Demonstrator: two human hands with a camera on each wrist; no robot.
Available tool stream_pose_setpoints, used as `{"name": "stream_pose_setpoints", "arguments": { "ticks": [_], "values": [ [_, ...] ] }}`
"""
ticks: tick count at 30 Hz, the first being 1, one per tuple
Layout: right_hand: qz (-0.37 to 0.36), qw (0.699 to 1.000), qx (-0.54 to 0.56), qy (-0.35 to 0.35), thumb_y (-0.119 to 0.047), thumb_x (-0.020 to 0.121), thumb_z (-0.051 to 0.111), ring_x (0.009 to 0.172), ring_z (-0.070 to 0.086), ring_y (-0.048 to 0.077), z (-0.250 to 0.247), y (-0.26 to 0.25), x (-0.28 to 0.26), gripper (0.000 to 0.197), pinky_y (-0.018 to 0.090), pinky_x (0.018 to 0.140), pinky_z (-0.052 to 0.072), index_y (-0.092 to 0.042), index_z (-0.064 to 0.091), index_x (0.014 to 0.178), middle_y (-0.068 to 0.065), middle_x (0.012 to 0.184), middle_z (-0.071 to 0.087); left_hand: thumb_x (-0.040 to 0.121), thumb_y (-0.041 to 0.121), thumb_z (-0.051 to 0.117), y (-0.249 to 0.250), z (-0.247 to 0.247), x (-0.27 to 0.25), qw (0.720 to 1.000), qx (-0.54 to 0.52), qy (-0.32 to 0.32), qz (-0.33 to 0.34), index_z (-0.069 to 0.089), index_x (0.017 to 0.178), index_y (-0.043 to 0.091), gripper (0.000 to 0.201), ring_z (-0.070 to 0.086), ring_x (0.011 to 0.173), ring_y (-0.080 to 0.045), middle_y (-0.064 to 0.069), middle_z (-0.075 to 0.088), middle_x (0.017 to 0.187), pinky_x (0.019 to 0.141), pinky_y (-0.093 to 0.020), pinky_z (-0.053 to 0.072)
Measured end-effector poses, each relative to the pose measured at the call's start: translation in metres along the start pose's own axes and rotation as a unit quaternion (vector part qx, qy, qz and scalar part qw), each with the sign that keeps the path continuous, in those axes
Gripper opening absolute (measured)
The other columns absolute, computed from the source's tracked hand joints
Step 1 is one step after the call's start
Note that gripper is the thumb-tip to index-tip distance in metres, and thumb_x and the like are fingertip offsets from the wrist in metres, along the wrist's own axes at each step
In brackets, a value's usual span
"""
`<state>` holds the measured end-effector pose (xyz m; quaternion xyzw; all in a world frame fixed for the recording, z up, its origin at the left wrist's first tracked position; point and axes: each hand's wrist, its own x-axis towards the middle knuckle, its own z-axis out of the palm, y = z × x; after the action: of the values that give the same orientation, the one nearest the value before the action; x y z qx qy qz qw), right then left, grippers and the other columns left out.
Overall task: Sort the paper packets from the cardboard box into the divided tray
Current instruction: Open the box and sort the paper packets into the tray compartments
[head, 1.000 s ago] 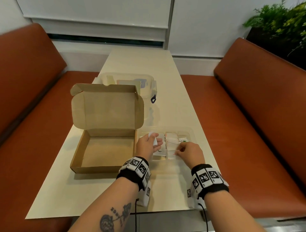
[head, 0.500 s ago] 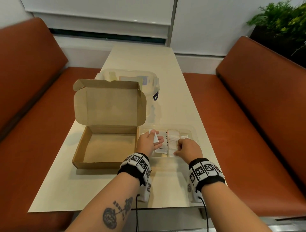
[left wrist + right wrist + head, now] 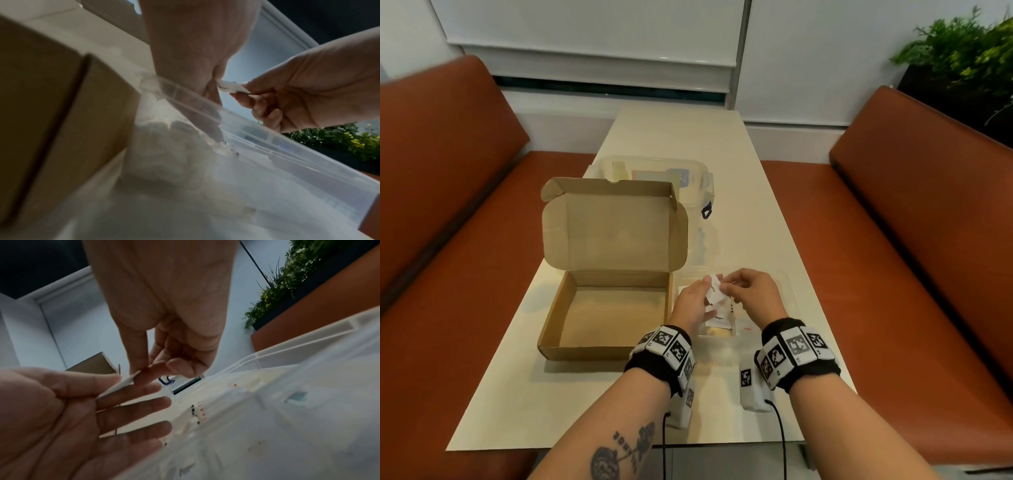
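The brown cardboard box lies open on the table, its floor bare. Right of it sits the clear divided tray, with white packets in its compartments; one reads "Pepper". Both hands hover over the tray's left part. My left hand holds a small white paper packet between thumb and straight fingers. My right hand pinches the same packet's right edge with thumb and forefinger. In the right wrist view the packet shows edge-on between both hands. In the left wrist view the packet hangs above the tray rim.
A clear lidded plastic container stands behind the box, whose lid stands upright. Orange bench seats flank the narrow table. A green plant is at the back right.
My right hand has left the tray's middle compartment and come up to the packet in my left hand. Both hands are a little higher over the tray.
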<state>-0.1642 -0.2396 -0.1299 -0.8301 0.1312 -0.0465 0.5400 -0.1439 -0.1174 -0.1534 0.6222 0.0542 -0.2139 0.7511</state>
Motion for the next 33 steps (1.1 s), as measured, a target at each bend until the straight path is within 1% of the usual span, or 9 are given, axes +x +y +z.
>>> {"name": "stream_pose_setpoints", "arguments": {
  "ticks": [3, 7, 12, 14, 17, 22, 28, 30, 33],
  "values": [
    [0.006, 0.999, 0.028, 0.043, -0.008, 0.079, 0.07, 0.066, 0.057, 0.01, 0.002, 0.002, 0.004, 0.006, 0.02, 0.064, 0.044, -0.012, 0.067, 0.076, 0.0, 0.071, 0.065, 0.095, 0.02, 0.057, 0.003, -0.007, 0.002, 0.999, 0.04, 0.006, 0.028, 0.06, 0.113, 0.009, 0.022, 0.062, 0.09, -0.019, -0.005, 0.062, 0.098, 0.078, -0.029, 0.056],
    [0.007, 0.999, 0.022, 0.047, -0.009, 0.077, 0.073, 0.066, 0.056, 0.012, 0.006, 0.007, 0.003, 0.01, 0.021, 0.064, 0.043, -0.015, 0.064, 0.075, -0.002, 0.069, 0.063, 0.085, -0.006, 0.063, 0.008, -0.015, 0.001, 0.995, 0.059, 0.042, 0.073, 0.055, 0.085, 0.01, 0.017, 0.063, 0.072, -0.02, -0.01, 0.059, 0.081, 0.06, -0.022, 0.057],
    [-0.057, 0.993, -0.102, 0.008, -0.018, 0.079, 0.073, 0.068, 0.052, 0.0, 0.004, 0.003, 0.004, 0.03, 0.007, 0.061, 0.037, -0.029, 0.062, 0.106, -0.011, 0.085, 0.063, 0.083, 0.002, 0.068, 0.016, -0.022, 0.004, 0.957, 0.256, 0.025, 0.134, 0.065, 0.08, 0.011, 0.01, 0.054, 0.056, -0.008, -0.006, 0.064, 0.073, 0.052, -0.011, 0.044],
    [-0.059, 0.986, -0.153, -0.023, -0.014, 0.08, 0.071, 0.073, 0.057, 0.004, 0.003, 0.004, 0.005, 0.018, 0.009, 0.065, 0.038, -0.022, 0.07, 0.096, -0.006, 0.082, 0.067, 0.082, 0.005, 0.069, 0.018, -0.021, 0.005, 0.934, 0.325, 0.006, 0.147, 0.07, 0.086, 0.01, 0.006, 0.056, 0.062, -0.008, -0.006, 0.067, 0.077, 0.055, -0.008, 0.042],
    [-0.045, 0.974, -0.217, -0.038, -0.014, 0.081, 0.07, 0.079, 0.061, 0.01, 0.003, 0.011, 0.003, 0.003, 0.018, 0.072, 0.043, -0.016, 0.071, 0.083, -0.004, 0.081, 0.069, 0.082, 0.008, 0.07, 0.014, -0.019, 0.008, 0.904, 0.402, -0.008, 0.145, 0.071, 0.09, 0.012, 0.01, 0.063, 0.081, -0.016, -0.007, 0.071, 0.087, 0.073, -0.022, 0.049],
    [-0.012, 0.964, -0.266, -0.012, -0.015, 0.081, 0.067, 0.07, 0.055, 0.009, 0.006, 0.021, 0.0, 0.013, 0.02, 0.065, 0.038, -0.022, 0.062, 0.072, -0.008, 0.073, 0.061, 0.083, 0.008, 0.066, 0.002, -0.018, 0.012, 0.866, 0.484, -0.021, 0.124, 0.067, 0.097, 0.018, 0.017, 0.062, 0.088, -0.017, 0.002, 0.066, 0.09, 0.08, -0.03, 0.051],
    [-0.03, 0.938, -0.343, -0.033, -0.013, 0.083, 0.061, 0.084, 0.06, 0.017, 0.014, 0.022, 0.001, 0.01, 0.027, 0.075, 0.049, -0.018, 0.069, 0.08, 0.0, 0.084, 0.07, 0.085, 0.012, 0.064, -0.006, -0.016, 0.015, 0.8, 0.578, -0.013, 0.163, 0.066, 0.098, 0.02, 0.015, 0.061, 0.094, -0.018, 0.001, 0.069, 0.095, 0.082, -0.028, 0.048],
    [-0.056, 0.922, -0.381, -0.039, -0.012, 0.085, 0.059, 0.093, 0.058, 0.021, 0.016, 0.022, 0.002, 0.012, 0.029, 0.083, 0.048, -0.016, 0.07, 0.084, 0.003, 0.09, 0.069, 0.084, 0.014, 0.065, -0.006, -0.014, 0.015, 0.778, 0.606, -0.02, 0.166, 0.065, 0.099, 0.02, 0.016, 0.06, 0.096, -0.019, 0.001, 0.069, 0.097, 0.082, -0.029, 0.047],
    [-0.075, 0.909, -0.408, -0.042, -0.01, 0.084, 0.06, 0.096, 0.054, 0.022, 0.02, 0.023, 0.004, 0.01, 0.027, 0.081, 0.044, -0.013, 0.07, 0.086, 0.007, 0.096, 0.063, 0.083, 0.024, 0.068, -0.007, -0.01, 0.015, 0.733, 0.658, -0.029, 0.173, 0.063, 0.102, 0.021, 0.019, 0.057, 0.101, -0.022, -0.001, 0.067, 0.103, 0.084, -0.031, 0.043]
  ]
}}
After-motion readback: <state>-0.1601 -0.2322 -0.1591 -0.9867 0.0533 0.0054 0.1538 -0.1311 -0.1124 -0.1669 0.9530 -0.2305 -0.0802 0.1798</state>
